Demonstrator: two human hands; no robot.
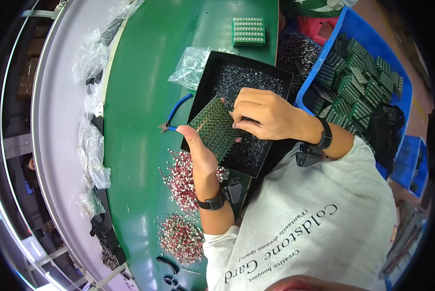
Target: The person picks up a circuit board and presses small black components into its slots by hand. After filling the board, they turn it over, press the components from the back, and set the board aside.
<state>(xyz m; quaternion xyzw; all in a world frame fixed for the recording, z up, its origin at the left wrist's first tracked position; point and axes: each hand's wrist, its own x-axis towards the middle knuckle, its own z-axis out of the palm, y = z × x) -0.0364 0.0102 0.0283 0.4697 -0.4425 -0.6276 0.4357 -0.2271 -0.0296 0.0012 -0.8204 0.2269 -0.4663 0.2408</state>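
- Fingers of our right hand are curled at the panel's upper right edge, tips drawn near the thumb; we cannot tell whether they are closed on a part.
- With our left hand we have the rectangular green circuit panel, densely set with small pieces, clamped between the thumb on its left side and fingers mostly hidden behind it. That grip seems meant to steady it and leave its face open to our right hand.
- We hold this panel tilted over the shallow black rectangular tray, where small dark pieces lie scattered; presumably anything loose would drop there.
- Just beside our left thumb, the blue-handled metal cutters rest on the smooth green tabletop, probably to be within easy reach.
- Nearer our left forearm sit two heaps, one of red-and-white thin-legged parts and one of paler mixed parts, apparently kept apart as separate kinds.
- Beyond the tray we see a neat stack of green panels, squared perhaps to save room; more panels lie jumbled in the deep blue plastic bin on our right.
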